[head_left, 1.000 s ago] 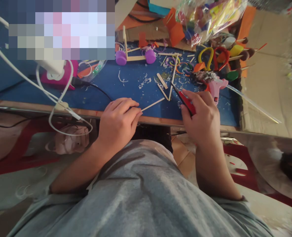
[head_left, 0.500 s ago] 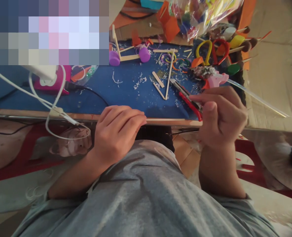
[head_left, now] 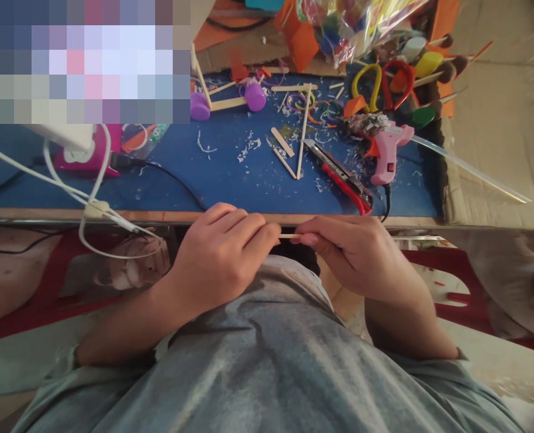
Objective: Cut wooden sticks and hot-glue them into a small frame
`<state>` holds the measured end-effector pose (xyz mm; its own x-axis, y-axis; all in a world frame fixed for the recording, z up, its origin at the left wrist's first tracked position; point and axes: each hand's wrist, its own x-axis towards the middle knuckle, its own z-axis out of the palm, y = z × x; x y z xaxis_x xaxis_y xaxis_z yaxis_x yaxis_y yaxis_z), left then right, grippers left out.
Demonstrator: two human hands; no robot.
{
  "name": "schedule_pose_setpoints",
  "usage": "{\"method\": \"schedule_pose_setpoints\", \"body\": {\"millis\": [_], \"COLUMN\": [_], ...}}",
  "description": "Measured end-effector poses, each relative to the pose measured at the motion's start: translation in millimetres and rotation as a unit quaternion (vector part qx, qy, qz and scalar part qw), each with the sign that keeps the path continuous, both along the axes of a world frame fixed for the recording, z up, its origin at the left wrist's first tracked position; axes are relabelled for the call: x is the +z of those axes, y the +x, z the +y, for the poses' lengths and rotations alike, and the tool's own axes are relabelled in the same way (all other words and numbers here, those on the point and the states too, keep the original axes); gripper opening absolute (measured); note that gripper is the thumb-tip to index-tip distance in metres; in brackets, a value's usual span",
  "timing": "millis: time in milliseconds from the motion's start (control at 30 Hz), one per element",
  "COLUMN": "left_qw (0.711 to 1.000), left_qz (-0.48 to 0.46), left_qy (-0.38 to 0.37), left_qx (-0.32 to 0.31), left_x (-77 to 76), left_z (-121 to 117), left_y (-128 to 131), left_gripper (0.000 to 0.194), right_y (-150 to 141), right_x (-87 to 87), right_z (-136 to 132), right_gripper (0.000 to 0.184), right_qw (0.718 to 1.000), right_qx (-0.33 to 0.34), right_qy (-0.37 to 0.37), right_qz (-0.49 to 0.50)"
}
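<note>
A thin wooden craft stick [head_left: 288, 236] spans the gap between my two hands at the table's front edge. My left hand [head_left: 233, 249] is closed around one end, its fingers hiding most of that part. Thumb and forefinger of my right hand [head_left: 357, 252] pinch the other end. Just beyond the hands lies a red utility knife [head_left: 341, 177] with its blade out. To its left, a long stick [head_left: 303, 129] meets a shorter stick [head_left: 285, 163] at an angle, beside a loose flat stick piece [head_left: 282, 142].
A pink glue gun [head_left: 386, 150] with a clear glue stick rests at the right. Scissors [head_left: 384, 87] with yellow and red handles lie behind it. Purple wheels [head_left: 255, 97] join a stick frame at the back. White cables [head_left: 96, 180] cross the left side near a magenta plug block [head_left: 113, 153].
My right hand has come down and left from over the knife and glue gun to meet my left hand. The stick now shows between them.
</note>
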<state>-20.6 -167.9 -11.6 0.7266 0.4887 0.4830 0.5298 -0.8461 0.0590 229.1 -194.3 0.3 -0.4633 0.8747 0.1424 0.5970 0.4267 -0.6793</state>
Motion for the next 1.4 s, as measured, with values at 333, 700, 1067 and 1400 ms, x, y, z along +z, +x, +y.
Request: {"method": "schedule_pose_setpoints", "body": {"millis": [333, 700, 1067, 1400], "left_qw": [0.993, 0.911, 0.884, 0.859], "left_qz": [0.088, 0.151, 0.120, 0.074], "left_qy": [-0.076, -0.380, -0.441, -0.480], "left_qx": [-0.035, -0.063, -0.093, -0.161], "left_x": [8.8, 27.5, 17.8, 10.5], "left_z": [4.4, 9.1, 8.0, 14.5], "left_y": [-4.2, -9.4, -7.8, -18.1], "left_gripper": [0.028, 0.022, 0.032, 0.036], "right_y": [2.1, 2.0, 0.5, -1.6], "right_x": [2.1, -4.5, -3.1, -5.5], "right_z": [11.2, 8.3, 10.5, 15.6], "right_gripper": [0.029, 0.033, 0.037, 0.039], "right_qw": [0.991, 0.973, 0.944, 0.924], "right_qx": [0.091, 0.157, 0.225, 0.292], "right_qy": [-0.093, -0.170, -0.240, -0.242], "right_qz": [-0.027, 0.004, -0.014, 0.038]}}
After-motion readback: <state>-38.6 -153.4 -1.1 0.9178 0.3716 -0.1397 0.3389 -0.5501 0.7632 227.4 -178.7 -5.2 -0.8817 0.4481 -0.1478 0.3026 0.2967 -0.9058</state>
